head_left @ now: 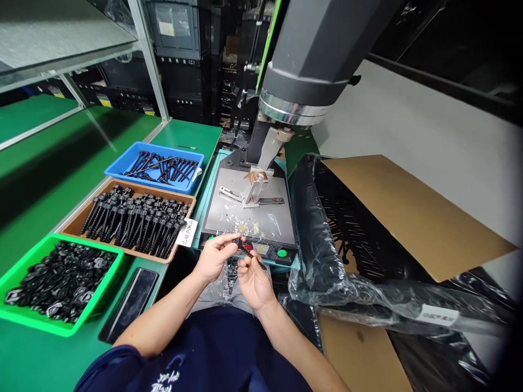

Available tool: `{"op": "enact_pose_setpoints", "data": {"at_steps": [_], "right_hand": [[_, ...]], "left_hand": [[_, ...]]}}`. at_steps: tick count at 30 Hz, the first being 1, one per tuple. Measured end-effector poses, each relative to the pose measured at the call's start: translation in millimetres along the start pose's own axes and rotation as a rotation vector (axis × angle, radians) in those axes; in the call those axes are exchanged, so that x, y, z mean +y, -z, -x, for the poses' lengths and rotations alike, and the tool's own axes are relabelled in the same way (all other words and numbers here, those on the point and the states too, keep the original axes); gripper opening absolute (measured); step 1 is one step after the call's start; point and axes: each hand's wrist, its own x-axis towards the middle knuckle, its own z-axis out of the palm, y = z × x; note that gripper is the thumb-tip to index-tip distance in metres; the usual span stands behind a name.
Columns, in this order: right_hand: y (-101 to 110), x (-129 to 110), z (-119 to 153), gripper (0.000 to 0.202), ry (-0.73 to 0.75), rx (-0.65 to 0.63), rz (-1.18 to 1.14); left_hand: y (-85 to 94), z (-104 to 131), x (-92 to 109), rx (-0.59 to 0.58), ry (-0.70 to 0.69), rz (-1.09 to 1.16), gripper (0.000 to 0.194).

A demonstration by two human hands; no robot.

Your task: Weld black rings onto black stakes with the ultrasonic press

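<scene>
Between my two hands is a black ribbed plastic rod [246,251] with a wider head, slanting down to the right. My left hand [215,257] pinches it near the head, at the upper left end. The fingers of my right hand [256,280] close round its lower, ribbed part. Just beyond it stands a bench press machine [304,60] with a metal base plate [224,218]. A small upright metal fixture [255,190] is mounted on that plate, under the tapered metal tool [270,147].
Left on the green table are a blue tray [122,175] of thin black rods, a brown tray [73,220] of headed ribbed rods, a green bin [118,264] of small black parts and a phone [129,302]. At right, a plastic-lined box [312,218] holds black rods beside cardboard [408,201].
</scene>
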Motion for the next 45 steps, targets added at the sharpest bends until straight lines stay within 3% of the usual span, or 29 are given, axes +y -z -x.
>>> {"op": "enact_pose_setpoints", "data": {"at_steps": [5,15,20,24,29,36,41,45], "right_hand": [[4.1,-8.5,-6.2,0.027,0.061,-0.016,0.017],[6.3,-40.4,-27.4,0.021,0.228,-0.01,0.03],[10.3,-57.1,-37.8,0.023,0.2,-0.088,-0.03],[14.5,-58.9,-42.7,0.035,0.075,-0.126,-0.092],[35.3,-50.8,-35.9,0.037,-0.088,-0.097,-0.107],[63.4,-52.3,-21.6,0.032,-0.092,-0.091,-0.157],[73.7,-56.1,-15.0,0.028,-0.068,-0.077,-0.172],[82.1,-57.8,-11.1,0.03,-0.06,-0.048,-0.189]], "left_hand": [[-11.5,-13.0,3.4,0.1,-0.071,-0.038,0.027],[-48.8,-37.9,7.9,0.067,-0.051,-0.126,0.032],[-70.2,-48.3,6.4,0.107,-0.096,-0.158,0.031],[-83.2,-55.6,9.3,0.076,-0.199,-0.226,0.036],[-76.8,-84.8,12.6,0.06,-0.388,-0.503,0.037],[-51.2,-161.9,21.7,0.122,-0.524,-0.925,0.02],[-53.1,-204.2,28.6,0.107,-0.546,-1.012,0.014],[-57.5,-222.3,35.9,0.093,-0.569,-1.087,0.008]]}}
